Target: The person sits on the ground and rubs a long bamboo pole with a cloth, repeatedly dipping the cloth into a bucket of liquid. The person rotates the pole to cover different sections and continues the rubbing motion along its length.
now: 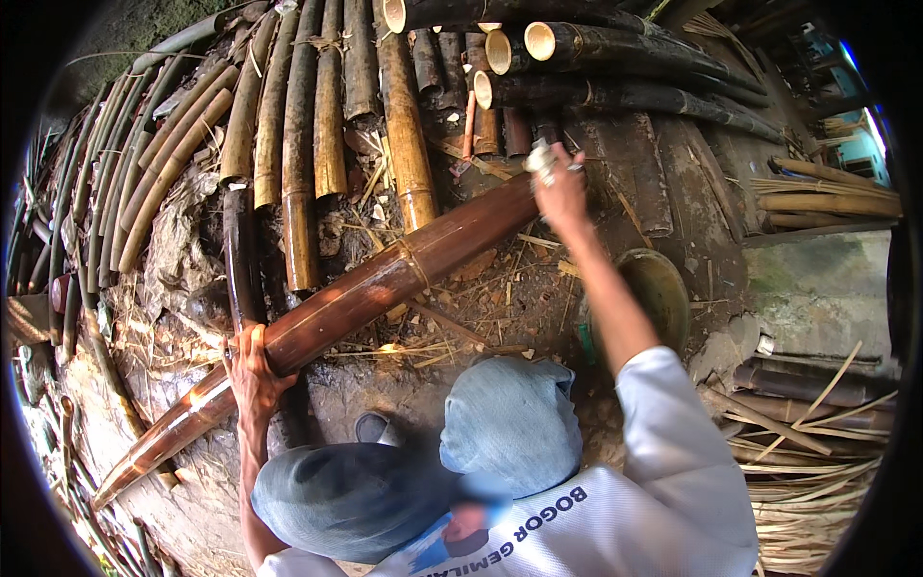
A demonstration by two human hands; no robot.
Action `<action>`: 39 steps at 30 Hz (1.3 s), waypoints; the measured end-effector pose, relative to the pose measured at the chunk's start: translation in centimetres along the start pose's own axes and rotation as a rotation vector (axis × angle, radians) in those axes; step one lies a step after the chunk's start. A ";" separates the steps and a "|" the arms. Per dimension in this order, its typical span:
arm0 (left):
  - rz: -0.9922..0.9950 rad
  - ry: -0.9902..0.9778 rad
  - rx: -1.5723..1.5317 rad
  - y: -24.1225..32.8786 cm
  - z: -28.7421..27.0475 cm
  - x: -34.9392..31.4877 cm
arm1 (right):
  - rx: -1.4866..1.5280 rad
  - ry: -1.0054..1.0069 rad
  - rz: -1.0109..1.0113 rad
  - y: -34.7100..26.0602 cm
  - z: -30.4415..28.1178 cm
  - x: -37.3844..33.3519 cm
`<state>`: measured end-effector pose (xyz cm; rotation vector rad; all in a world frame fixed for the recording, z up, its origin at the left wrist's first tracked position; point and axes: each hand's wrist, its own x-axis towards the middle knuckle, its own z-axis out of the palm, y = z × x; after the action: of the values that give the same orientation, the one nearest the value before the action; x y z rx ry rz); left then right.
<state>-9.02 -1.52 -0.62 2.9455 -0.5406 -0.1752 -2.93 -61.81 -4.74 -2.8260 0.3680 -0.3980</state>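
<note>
A thick, wet-looking reddish-brown bamboo pole [346, 306] lies slantwise before me, from the lower left up to the upper middle. My left hand [254, 373] is wrapped round its lower part, fingers over the top. At the pole's upper right end, my right hand [561, 192] is closed on a whitish, crumpled wad [543, 162]. Whether that wad is cloth or a scrubbing pad I cannot make out, as the hand is a little blurred. The wad is at or just beside the pole's end.
Several bamboo poles [300, 192] lie side by side at the upper left. Dark poles with pale cut ends [540, 40] are stacked at the upper right. A round basin [663, 293] stands near my right forearm. Split strips [817, 519] pile at the lower right.
</note>
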 end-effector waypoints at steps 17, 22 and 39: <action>-0.310 -0.112 0.097 1.8 0.2 -0.5 | 0.214 0.216 -0.149 -9.8 2.9 -7.2; -0.307 -0.075 0.076 1.3 0.3 -1.7 | 0.226 0.124 -0.072 -1.8 0.5 -2.3; -0.030 -0.143 -0.146 -4.8 -0.7 1.9 | 0.113 -0.438 -0.600 -27.2 2.0 -8.4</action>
<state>-5.47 2.31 -0.85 2.8149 -0.4793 -0.4128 -4.37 -33.58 -0.65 -2.7523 -0.5796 0.0996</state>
